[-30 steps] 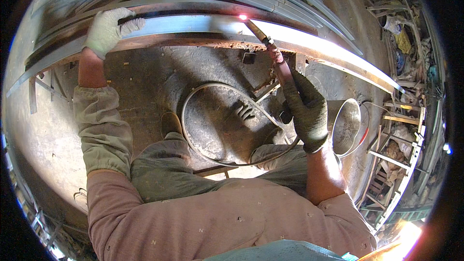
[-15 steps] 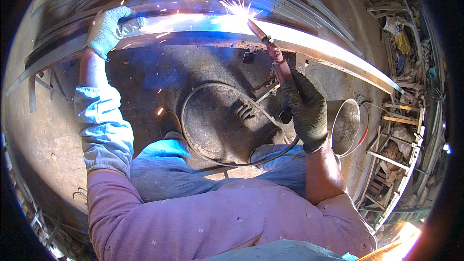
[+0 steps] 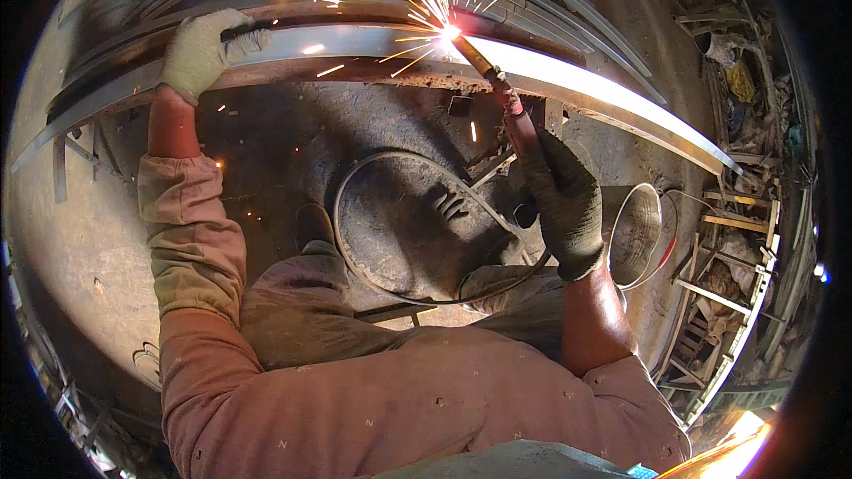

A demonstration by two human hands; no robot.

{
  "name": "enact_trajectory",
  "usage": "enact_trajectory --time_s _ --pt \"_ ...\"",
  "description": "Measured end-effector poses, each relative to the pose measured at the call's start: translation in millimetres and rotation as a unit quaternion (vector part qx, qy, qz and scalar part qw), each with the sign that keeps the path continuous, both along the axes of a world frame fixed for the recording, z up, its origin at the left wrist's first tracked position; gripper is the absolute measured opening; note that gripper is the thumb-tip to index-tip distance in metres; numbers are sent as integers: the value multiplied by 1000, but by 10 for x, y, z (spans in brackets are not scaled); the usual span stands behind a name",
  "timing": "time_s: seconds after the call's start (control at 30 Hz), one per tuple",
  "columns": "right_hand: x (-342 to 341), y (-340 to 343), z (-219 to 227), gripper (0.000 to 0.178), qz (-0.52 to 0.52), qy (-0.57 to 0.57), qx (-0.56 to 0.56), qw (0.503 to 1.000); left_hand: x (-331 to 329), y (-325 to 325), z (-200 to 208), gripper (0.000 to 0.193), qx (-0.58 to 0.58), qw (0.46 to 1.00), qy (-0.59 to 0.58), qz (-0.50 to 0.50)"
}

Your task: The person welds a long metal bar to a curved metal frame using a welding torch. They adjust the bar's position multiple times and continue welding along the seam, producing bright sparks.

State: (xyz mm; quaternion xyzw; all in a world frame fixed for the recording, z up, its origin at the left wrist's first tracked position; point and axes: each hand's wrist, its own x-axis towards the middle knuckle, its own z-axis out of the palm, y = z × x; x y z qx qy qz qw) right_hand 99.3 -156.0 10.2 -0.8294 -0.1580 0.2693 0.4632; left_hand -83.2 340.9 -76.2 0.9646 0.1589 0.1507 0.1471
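Note:
My right hand (image 3: 564, 206), in a dark knitted glove, is closed round the handle of a welding torch (image 3: 504, 98). The torch slants up and left, and its tip meets a long, flat, pale metal bar (image 3: 355, 38). A small bright glow sits at that contact, and orange sparks fan upward and to the left from it. Farther left, my left hand (image 3: 201, 55), in a light glove, grips the same bar, thumb and fingers bent over it. The bar lies along a rusty brown metal beam (image 3: 355, 71); the weld itself is hidden by the glare.
Several long metal lengths (image 3: 568, 9) lie beyond the bar. A grey hose (image 3: 340, 213) loops over the floor between my legs. A metal bucket (image 3: 635, 235) stands right of my right hand, with a ladder-like frame (image 3: 729, 302) and piled scrap (image 3: 741, 80) farther right.
The broad blue-white glare has shrunk to a small reddish-white glow, and the sparks fan out longer. The blue light on my sleeve and legs is gone. Both hands stay nearly in place.

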Motion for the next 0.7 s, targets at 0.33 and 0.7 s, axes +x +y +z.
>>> enact_trajectory --time_s 0.33,0.7 --pt "-1 71 48 39 16 -17 -32 999 -107 -37 85 57 -88 992 28 88" --pt "19 48 31 40 33 -27 -12 999 -84 -16 115 36 -34 994 53 89"
